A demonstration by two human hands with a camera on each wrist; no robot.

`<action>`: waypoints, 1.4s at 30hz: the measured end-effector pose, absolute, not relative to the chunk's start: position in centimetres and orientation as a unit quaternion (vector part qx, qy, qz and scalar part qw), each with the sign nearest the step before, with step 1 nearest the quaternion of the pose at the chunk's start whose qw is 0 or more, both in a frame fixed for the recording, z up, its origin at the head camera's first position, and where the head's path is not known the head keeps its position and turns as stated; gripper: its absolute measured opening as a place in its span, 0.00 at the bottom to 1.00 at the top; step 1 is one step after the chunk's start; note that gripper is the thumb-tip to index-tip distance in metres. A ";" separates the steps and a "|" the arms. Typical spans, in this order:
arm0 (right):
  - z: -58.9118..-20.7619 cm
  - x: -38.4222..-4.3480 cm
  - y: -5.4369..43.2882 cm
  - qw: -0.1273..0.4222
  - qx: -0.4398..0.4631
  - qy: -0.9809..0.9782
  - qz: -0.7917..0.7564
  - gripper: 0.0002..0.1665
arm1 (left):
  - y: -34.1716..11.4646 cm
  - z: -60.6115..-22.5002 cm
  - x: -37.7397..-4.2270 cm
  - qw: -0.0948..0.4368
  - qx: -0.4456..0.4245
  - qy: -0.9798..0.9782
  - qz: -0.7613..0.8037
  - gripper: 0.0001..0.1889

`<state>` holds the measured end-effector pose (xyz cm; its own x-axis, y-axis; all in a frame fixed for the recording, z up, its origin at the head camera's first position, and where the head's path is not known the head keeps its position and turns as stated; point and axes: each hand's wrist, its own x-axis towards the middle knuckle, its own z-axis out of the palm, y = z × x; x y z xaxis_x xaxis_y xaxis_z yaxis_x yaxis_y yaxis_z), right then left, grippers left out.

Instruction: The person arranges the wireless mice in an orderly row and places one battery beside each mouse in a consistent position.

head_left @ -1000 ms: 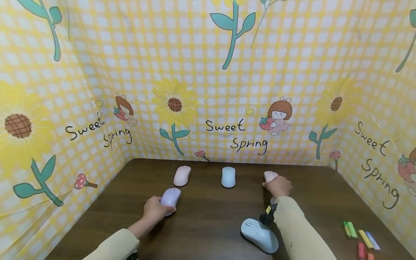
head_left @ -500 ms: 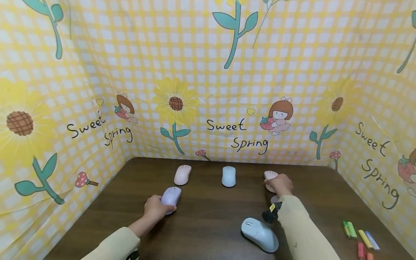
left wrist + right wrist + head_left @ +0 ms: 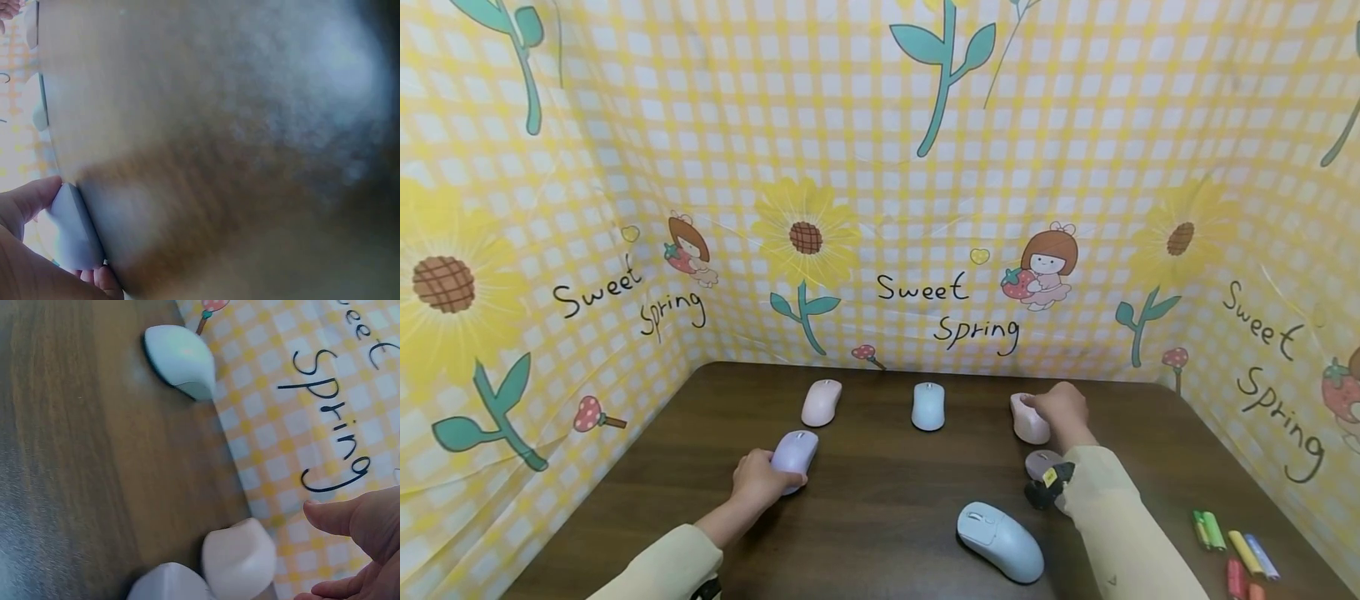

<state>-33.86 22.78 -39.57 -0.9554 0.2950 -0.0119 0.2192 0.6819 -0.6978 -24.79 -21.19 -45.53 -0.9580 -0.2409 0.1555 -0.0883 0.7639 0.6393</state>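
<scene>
My left hand (image 3: 762, 483) grips a lavender computer mouse (image 3: 794, 458) on the left of the table, thumb on its right side; in the left wrist view, thumb and fingers hold the mouse (image 3: 74, 228) from opposite sides. At the back right, my right hand (image 3: 1063, 410) hovers beside a pale pink mouse (image 3: 1030, 421). In the right wrist view the right hand (image 3: 369, 540) has its thumb and fingers spread, apart from the pink mouse (image 3: 240, 559). A pale purple-grey mouse (image 3: 1041, 463) sits just in front of the pink one, partly hidden by the black wrist camera (image 3: 1048, 485).
Along the back stand another pink mouse (image 3: 822, 403) and a light blue mouse (image 3: 928, 407). A larger grey-blue mouse (image 3: 1000, 542) lies angled near the front. Several coloured batteries (image 3: 1243, 550) lie at the right. A yellow checked cloth (image 3: 880, 208) hangs around the table (image 3: 880, 517).
My right hand has let go of the pink mouse and moved right and slightly up, uncovering more of the pink and purple-grey mice. The left hand stays on the lavender mouse.
</scene>
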 end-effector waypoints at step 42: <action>-36.7 -28.5 21.6 0.059 0.054 -0.952 0.295 0.44 | -21.3 -45.7 -24.7 0.112 0.092 -0.929 -0.339 0.32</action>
